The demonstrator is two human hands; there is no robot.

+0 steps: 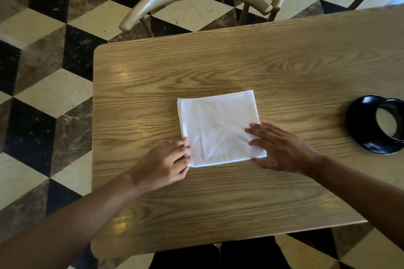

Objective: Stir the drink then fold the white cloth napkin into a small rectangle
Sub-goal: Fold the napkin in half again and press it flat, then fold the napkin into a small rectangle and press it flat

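Napkin (220, 128) folded, flat between hands: left (162, 162), right (282, 148) touching near corners.

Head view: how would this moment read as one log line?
white cloth napkin: folded rectangle on wooden table | left hand: touching edge | right hand: flat on corner

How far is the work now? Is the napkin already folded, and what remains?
The white napkin already lies on the table as a small layered rectangle, so the folding looks nearly done. In hand: the left hand touches its near left corner, and the right hand lies flat on its right side. The black cup stands apart at the right; whether the drink was stirred cannot be seen. Left: perhaps a last smoothing.
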